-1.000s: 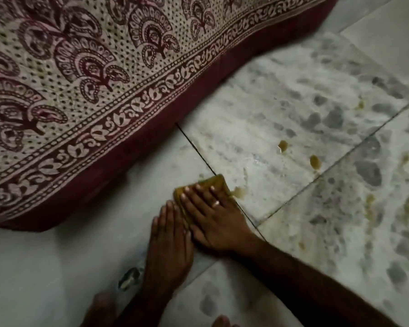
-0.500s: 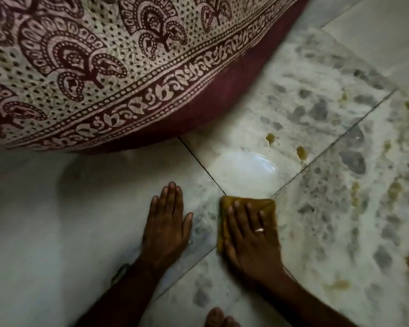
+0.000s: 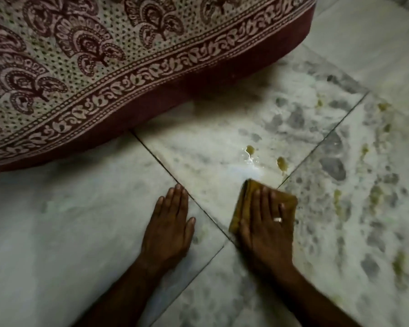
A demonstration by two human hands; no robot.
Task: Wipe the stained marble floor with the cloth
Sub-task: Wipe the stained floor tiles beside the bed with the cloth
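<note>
A folded mustard-yellow cloth [image 3: 244,204] lies flat on the white and grey marble floor [image 3: 80,220]. My right hand [image 3: 266,228], wearing a ring, presses on it with straight fingers and covers most of it. My left hand [image 3: 169,228] rests flat on the floor to the left of the cloth, apart from it. Two yellow-brown drops [image 3: 250,149] [image 3: 282,163] sit just beyond the cloth, with a wet sheen [image 3: 243,172] between them and its far edge. More yellowish stains [image 3: 376,199] speckle the tile to the right.
A mattress [image 3: 222,74] with a maroon side and a cream, maroon-patterned cover fills the upper left and reaches down to the floor. Dark tile joints [image 3: 156,156] cross near my hands. Bare marble stretches to the lower left.
My right hand has slid the cloth to the right, away from my left hand, which stays flat on the floor. The view has shifted, showing more of the stained tile.
</note>
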